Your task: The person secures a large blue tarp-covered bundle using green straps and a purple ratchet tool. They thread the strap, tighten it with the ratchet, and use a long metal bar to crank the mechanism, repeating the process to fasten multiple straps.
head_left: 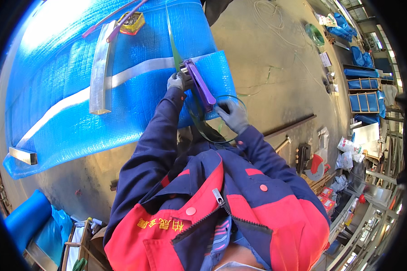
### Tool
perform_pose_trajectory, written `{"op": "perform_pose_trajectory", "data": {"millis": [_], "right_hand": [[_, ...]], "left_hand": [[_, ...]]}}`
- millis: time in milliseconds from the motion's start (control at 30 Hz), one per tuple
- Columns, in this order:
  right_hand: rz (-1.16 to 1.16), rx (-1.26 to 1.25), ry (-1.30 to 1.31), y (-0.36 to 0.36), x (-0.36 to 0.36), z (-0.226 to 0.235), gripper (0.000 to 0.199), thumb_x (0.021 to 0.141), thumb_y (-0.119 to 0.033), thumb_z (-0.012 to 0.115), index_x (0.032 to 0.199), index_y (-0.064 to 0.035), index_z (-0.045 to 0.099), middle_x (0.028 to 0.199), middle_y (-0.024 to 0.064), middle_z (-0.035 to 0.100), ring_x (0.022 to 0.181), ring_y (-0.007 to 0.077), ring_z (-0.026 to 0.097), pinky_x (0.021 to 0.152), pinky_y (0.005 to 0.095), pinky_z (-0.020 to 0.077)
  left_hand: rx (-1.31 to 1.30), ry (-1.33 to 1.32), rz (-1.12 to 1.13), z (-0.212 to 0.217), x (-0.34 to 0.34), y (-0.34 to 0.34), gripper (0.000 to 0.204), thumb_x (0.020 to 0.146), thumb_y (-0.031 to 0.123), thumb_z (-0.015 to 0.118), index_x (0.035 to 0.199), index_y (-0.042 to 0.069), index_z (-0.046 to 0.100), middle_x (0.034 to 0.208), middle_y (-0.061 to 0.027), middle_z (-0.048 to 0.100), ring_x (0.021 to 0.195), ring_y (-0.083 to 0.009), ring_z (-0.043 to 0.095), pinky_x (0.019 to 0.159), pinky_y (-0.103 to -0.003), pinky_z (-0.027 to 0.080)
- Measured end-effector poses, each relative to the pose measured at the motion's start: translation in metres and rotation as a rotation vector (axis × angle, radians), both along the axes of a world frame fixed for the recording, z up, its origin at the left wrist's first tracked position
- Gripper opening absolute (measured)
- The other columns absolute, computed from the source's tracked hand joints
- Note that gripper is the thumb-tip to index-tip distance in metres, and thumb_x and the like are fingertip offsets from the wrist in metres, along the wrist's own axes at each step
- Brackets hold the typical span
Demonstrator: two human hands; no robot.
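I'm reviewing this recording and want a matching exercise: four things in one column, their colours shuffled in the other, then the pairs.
Things:
1. Tool at the left hand
2. Strap
3. Bubbly wrap
4. Long square tube lying on the wrap

Colours:
A. Silver
B. Blue
C. Purple
D. Green

Pairs: 1-C, 2-D, 3-B, 4-A

I see a tube (pixel 99 79) on the wrapped bundle (pixel 140 108), left of the strapping tool (pixel 200 83), with a tray (pixel 133 30) beside the tube's far end.
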State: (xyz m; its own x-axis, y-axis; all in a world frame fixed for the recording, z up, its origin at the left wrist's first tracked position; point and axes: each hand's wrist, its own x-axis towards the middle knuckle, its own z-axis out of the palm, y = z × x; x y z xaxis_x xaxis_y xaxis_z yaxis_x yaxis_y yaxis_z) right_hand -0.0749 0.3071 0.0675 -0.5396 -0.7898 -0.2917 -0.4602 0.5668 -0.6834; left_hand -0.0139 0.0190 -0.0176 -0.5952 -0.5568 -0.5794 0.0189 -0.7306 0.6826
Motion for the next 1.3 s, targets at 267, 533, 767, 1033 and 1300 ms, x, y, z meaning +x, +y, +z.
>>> {"op": "perform_pose_trajectory", "data": {"millis": [267, 533, 767, 1033, 1300], "right_hand": [[0.067, 0.105, 0.143, -0.07, -0.007, -0.053, 0.063, 0.078, -0.039, 0.082, 0.128, -0.0109, 0.058, 0.121, 0.019, 0.066, 0.116, 0.0413, 0.061, 0.097, 0.0478, 0.0501], [0.082, 0.282, 0.093, -0.093, -0.012, -0.062, 0.052, 0.083, -0.035, 0.078, 0.125, -0.0091, 0.059, 0.113, 0.0219, 0.07, 0.108, 0.0435, 0.066, 0.09, 0.0523, 0.0528], [0.087, 0.246, 0.069, -0.097, -0.002, -0.039, 0.052, 0.088, -0.044, 0.071, 0.12, -0.0039, 0.062, 0.111, 0.0237, 0.071, 0.109, 0.0408, 0.067, 0.091, 0.0499, 0.0532], [0.207, 0.399, -0.129, -0.104, -0.055, -0.03, 0.067, 0.093, -0.067, 0.057, 0.113, -0.0045, 0.071, 0.111, 0.0236, 0.071, 0.106, 0.0414, 0.068, 0.091, 0.0475, 0.0519], [0.329, 0.316, 0.041, -0.119, -0.047, -0.016, 0.064, 0.099, -0.063, 0.049, 0.102, -0.0031, 0.071, 0.101, 0.0254, 0.071, 0.101, 0.0431, 0.067, 0.089, 0.0515, 0.0506]], "left_hand": [[-1.094, -0.696, -0.271, 0.006, -0.01, 0.013, 0.027, 0.102, 0.028, 0.055, 0.112, 0.004, 0.061, 0.095, -0.0221, 0.073, 0.087, -0.0426, 0.072, 0.077, -0.052, 0.057], [-0.919, -0.771, -0.385, 0.041, -0.045, 0.028, 0.047, 0.1, 0.043, 0.054, 0.138, 0.016, 0.06, 0.129, -0.0266, 0.058, 0.11, -0.0443, 0.065, 0.094, -0.051, 0.053], [-0.915, -0.87, -0.391, 0.062, -0.051, 0.051, 0.06, 0.088, 0.033, 0.076, 0.141, 0.022, 0.051, 0.138, -0.0281, 0.045, 0.108, -0.0471, 0.066, 0.093, -0.049, 0.055], [-1.05, -0.606, -0.464, 0.025, -0.022, 0.01, 0.053, 0.081, 0.018, 0.071, 0.131, 0.012, 0.055, 0.13, -0.0303, 0.051, 0.114, -0.0487, 0.058, 0.099, -0.048, 0.051], [-0.454, -0.132, -0.472, 0.01, 0.019, -0.043, 0.046, 0.078, -0.002, 0.068, 0.121, 0.003, 0.054, 0.092, -0.0084, 0.066, 0.071, -0.018, 0.063, 0.062, -0.033, 0.052]]}}
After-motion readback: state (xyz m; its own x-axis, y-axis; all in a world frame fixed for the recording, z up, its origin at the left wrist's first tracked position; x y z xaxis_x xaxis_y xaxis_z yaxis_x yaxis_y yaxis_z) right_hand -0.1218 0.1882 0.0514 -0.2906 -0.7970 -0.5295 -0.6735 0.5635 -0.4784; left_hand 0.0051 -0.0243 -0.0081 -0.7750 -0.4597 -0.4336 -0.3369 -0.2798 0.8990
